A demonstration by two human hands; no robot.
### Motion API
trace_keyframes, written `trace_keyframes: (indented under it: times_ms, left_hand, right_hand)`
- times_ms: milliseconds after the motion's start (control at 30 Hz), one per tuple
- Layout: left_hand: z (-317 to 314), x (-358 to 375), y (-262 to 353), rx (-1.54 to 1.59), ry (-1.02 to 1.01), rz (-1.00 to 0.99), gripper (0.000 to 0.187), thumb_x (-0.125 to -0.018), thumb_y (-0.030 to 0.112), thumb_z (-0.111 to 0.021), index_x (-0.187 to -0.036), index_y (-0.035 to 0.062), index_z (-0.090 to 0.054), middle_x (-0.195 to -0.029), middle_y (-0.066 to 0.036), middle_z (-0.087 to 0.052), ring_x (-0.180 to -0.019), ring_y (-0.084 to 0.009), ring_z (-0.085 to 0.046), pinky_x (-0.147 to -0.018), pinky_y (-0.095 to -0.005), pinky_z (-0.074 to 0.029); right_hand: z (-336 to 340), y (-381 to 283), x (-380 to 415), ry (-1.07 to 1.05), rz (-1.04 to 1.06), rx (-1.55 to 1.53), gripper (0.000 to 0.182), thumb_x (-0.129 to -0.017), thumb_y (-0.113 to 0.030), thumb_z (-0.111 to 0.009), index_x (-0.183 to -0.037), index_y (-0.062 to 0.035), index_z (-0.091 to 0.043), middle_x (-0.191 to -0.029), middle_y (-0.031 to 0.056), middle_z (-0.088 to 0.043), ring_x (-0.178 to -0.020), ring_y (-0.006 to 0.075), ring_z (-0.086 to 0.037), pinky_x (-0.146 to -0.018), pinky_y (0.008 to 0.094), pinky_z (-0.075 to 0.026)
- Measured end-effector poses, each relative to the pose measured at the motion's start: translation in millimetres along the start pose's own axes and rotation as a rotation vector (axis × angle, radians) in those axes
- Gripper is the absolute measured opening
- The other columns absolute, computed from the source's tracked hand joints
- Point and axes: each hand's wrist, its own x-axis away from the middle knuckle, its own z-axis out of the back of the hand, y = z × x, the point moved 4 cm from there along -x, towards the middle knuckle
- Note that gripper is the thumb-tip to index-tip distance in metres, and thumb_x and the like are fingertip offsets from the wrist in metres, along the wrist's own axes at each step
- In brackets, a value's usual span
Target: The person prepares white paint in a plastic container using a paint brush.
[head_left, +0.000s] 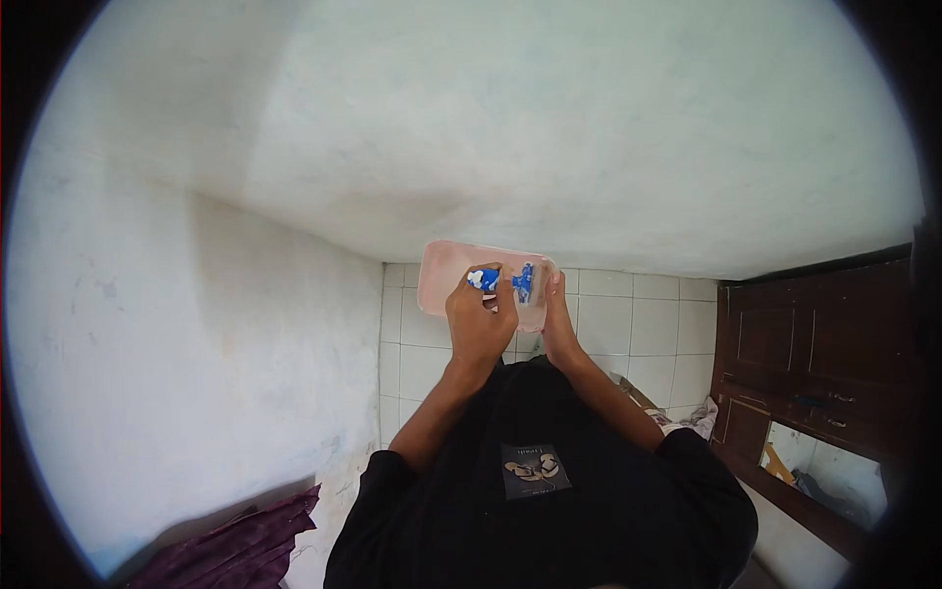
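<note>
My left hand [479, 312] is closed around the blue handle of a paintbrush [523, 283], which is smeared with white. The brush's broad head points right and lies over the inside of a pale pink plastic tub [444, 267]. At the tub's right end, my right hand [559, 324] grips the side, its fingers along the outer wall and partly hidden beneath. The tub is held out in front of my body, close to the wall, and looks slightly tilted.
A pale, patchily painted wall [549, 128] rises ahead, meeting another wall [265, 334] at the left. White floor tiles [605, 309] lie below. Dark wooden furniture [785, 339] stands at the right, with crumpled cloth [699, 420] beside it. Purple fabric [235, 540] hangs at lower left.
</note>
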Motion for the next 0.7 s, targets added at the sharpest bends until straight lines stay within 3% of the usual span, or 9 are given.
trace_keyframes:
  times_ms: [67, 133, 367, 433, 667, 700]
  left_hand:
    - [-5, 2, -4, -0.002, 0.006, 0.021, 0.010, -0.086, 0.001, -0.059, -0.091, -0.0077, -0.061, -0.085, -0.016, -0.064, -0.068, -0.0227, -0.068, -0.059, -0.0292, -0.058]
    - [-5, 2, -3, -0.089, 0.070, -0.111, 0.012, -0.089, 0.005, -0.059, -0.091, -0.0058, -0.062, -0.075, -0.012, -0.066, -0.064, -0.0181, -0.067, -0.055, -0.0260, -0.055]
    - [-2, 1, -4, -0.149, 0.054, -0.241, 0.007, -0.086, -0.001, -0.060, -0.089, -0.0071, -0.061, -0.079, -0.013, -0.064, -0.066, -0.0187, -0.066, -0.057, -0.0265, -0.057]
    - [-1, 0, -3, -0.168, 0.046, -0.273, 0.008, -0.082, -0.002, -0.060, -0.089, -0.0060, -0.059, -0.082, -0.016, -0.062, -0.066, -0.0282, -0.067, -0.056, -0.0309, -0.056]
    - [3, -1, 3, -0.193, 0.022, -0.289, 0.008, -0.082, -0.001, -0.061, -0.089, -0.0051, -0.059, -0.082, -0.016, -0.062, -0.065, -0.0286, -0.066, -0.056, -0.0316, -0.055]
    - [3, -1, 6, -0.199, 0.032, -0.296, 0.008, -0.082, -0.002, -0.061, -0.089, -0.0051, -0.060, -0.082, -0.016, -0.062, -0.065, -0.0286, -0.066, -0.056, -0.0317, -0.055]
  right_hand:
    - [5, 0, 1, 0.027, 0.047, 0.055, 0.062, -0.099, -0.054, -0.024, -0.143, -0.0104, -0.026, -0.135, 0.0072, -0.040, -0.127, 0.0178, -0.037, -0.106, 0.0338, -0.030]
    - [7, 0, 1, 0.041, 0.048, 0.043, 0.065, -0.099, -0.056, -0.024, -0.142, -0.0084, -0.026, -0.135, 0.0078, -0.041, -0.126, 0.0184, -0.039, -0.105, 0.0342, -0.032]
    - [0, 7, 2, 0.033, -0.004, -0.074, 0.070, -0.097, -0.060, -0.024, -0.143, -0.0077, -0.025, -0.134, 0.0090, -0.042, -0.125, 0.0200, -0.042, -0.102, 0.0346, -0.036]
    - [-3, 5, 2, 0.019, 0.000, -0.057, 0.071, -0.097, -0.060, -0.024, -0.145, -0.0085, -0.023, -0.136, 0.0088, -0.041, -0.127, 0.0201, -0.041, -0.102, 0.0354, -0.038]
    - [-10, -7, 11, 0.026, -0.034, -0.082, 0.072, -0.095, -0.062, -0.024, -0.145, -0.0099, -0.020, -0.137, 0.0092, -0.039, -0.128, 0.0203, -0.039, -0.102, 0.0373, -0.038]
    - [-9, -9, 13, 0.044, -0.024, -0.086, 0.065, -0.097, -0.058, -0.023, -0.139, -0.0082, -0.025, -0.131, 0.0104, -0.039, -0.125, 0.0206, -0.039, -0.101, 0.0367, -0.037]
